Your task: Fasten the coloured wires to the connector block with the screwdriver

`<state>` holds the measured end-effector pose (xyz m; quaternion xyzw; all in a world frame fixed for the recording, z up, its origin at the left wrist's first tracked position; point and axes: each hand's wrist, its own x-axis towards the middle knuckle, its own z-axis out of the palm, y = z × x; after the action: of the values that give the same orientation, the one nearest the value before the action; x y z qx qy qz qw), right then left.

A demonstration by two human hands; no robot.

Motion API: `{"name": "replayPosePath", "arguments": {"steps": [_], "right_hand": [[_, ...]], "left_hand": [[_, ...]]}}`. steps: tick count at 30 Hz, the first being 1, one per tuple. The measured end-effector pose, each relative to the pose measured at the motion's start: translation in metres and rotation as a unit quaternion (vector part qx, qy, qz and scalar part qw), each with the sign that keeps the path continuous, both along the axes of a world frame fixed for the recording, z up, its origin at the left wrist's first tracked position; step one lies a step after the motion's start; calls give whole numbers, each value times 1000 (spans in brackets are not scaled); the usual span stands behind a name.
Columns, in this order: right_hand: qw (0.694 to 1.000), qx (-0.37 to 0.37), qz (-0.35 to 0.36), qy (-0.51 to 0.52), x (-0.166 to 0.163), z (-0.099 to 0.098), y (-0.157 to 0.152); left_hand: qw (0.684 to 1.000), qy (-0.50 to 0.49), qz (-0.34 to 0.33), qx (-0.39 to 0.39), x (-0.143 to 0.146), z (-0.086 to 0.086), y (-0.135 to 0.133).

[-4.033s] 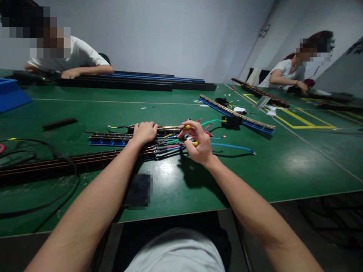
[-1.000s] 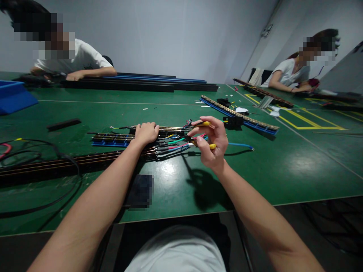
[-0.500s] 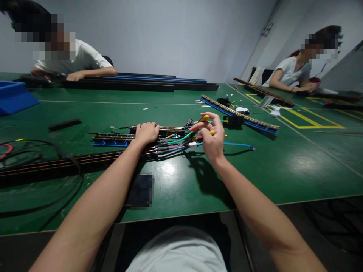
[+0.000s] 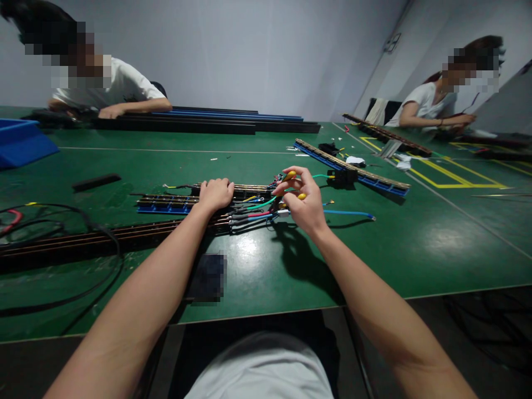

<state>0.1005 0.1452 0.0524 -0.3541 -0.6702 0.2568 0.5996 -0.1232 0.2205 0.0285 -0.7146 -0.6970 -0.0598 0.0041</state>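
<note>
My left hand point(image 4: 216, 195) is pressed over a black rail with brass strips point(image 4: 251, 191), its fingers curled across the top edge. Beside that hand lies a short blue rail with brass strips point(image 4: 163, 209). A long dark rail with copper strips point(image 4: 137, 235) runs out to the left. From the rail ends come a green wire point(image 4: 260, 204), black and red wires and a blue wire point(image 4: 347, 213). My right hand point(image 4: 305, 202) holds yellow-handled pliers point(image 4: 291, 175) by their spread handles, over the wires. Fingers and wires mostly hide the jaws.
A blue bin point(image 4: 27, 144) stands at the left edge, near looped black cable point(image 4: 118, 260). Another blue rail point(image 4: 351, 169) lies at back right beside a black block point(image 4: 343, 178). A dark flat object point(image 4: 208, 277) is near the front edge. Two people sit across the table.
My right hand has shifted slightly left with the pliers, closer to the rail ends. My left hand stays in place. The person at right has raised a hand a little.
</note>
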Motion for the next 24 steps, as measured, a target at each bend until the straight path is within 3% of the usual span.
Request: {"name": "replayPosePath", "arguments": {"steps": [2,4,7,9,10,13,17,20,24], "right_hand": [[998,37,21,-46,-4,-3,-7],[984,119,45,-124,-9,-6,-14],[919,266,85,-278,-18,-12,-24],[875,321,89,-352,-24,-14,-29],[867,328,80,-367,-26,-15,-30],[903,287,37,-316,-25,-13,-31],[972,206,-23,-115,-12,-7,-24],[983,183,-32,-6,-2,-5,-17],[986,167,-16,4,0,-7,-9]], "left_hand": [[1000,-1,0,-1,0,0,0],[1000,1,1,-2,0,0,0],[1000,2,-1,-2,0,1,0],[1000,3,-2,0,0,1,0],[1000,4,-1,1,0,1,0],[1000,7,1,0,0,0,0],[1000,6,-2,0,0,-1,1],[1000,6,-3,3,-1,-1,1],[1000,5,-2,2,0,-1,1]]}}
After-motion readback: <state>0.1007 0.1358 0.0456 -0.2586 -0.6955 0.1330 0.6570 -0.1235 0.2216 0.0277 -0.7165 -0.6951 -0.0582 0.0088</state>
